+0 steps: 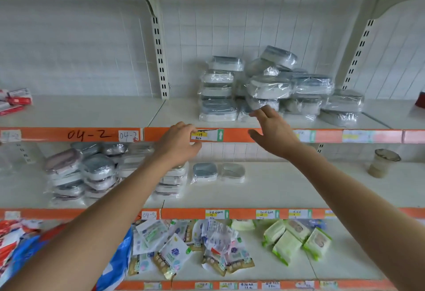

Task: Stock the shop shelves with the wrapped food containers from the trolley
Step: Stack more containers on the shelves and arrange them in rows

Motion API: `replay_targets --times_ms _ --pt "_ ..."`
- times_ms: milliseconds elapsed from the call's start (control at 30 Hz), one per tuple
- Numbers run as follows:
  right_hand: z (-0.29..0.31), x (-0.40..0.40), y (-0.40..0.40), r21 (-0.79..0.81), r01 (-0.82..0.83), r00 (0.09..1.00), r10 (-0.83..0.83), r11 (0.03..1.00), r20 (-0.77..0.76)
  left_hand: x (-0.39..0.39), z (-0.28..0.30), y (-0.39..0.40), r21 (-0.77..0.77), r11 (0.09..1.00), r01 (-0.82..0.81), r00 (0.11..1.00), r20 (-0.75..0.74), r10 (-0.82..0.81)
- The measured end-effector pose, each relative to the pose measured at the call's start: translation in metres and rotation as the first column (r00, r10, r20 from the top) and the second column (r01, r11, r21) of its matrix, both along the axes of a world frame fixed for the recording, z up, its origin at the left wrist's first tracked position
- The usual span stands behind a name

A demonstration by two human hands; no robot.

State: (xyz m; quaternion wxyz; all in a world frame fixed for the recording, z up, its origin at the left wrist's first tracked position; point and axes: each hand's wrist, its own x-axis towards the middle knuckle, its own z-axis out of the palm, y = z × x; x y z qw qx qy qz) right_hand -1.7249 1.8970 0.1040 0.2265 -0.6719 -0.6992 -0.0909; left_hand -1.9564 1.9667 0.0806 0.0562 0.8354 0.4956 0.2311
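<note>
Both hands reach empty toward the containers [264,86] heaped on the shelf [179,111]. The right hand [273,130], fingers spread, hangs just before the heap; the left hand [179,144], loosely curled, lies lower left of it.

Soft, even daylight, no hard shadows. Glare glints off the clear plastic wrap on the stacked grey-and-white food containers [269,86]. Wide-angle bend curves the orange shelf edge strip [230,135]; the whole picture is slightly soft, blurrier at the corners.
</note>
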Motion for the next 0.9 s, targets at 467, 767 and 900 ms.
replay_targets --times_ms 467,767,900 --pt "0.068 0.104 0.119 -0.251 0.233 0.95 -0.166 0.939 0.264 0.101 0.021 0.136 -0.117 0.993 0.008 0.98 -0.196 -0.031" --pt "0.081 0.116 0.153 -0.329 0.231 0.928 -0.106 0.915 0.358 0.113 0.021 0.159 -0.214 0.967 -0.135 0.952 -0.298 0.067" --pt "0.083 0.098 0.141 -0.139 0.202 0.929 -0.145 0.969 0.34 0.097 0.023 0.143 -0.043 0.983 -0.181 0.969 -0.177 0.171"
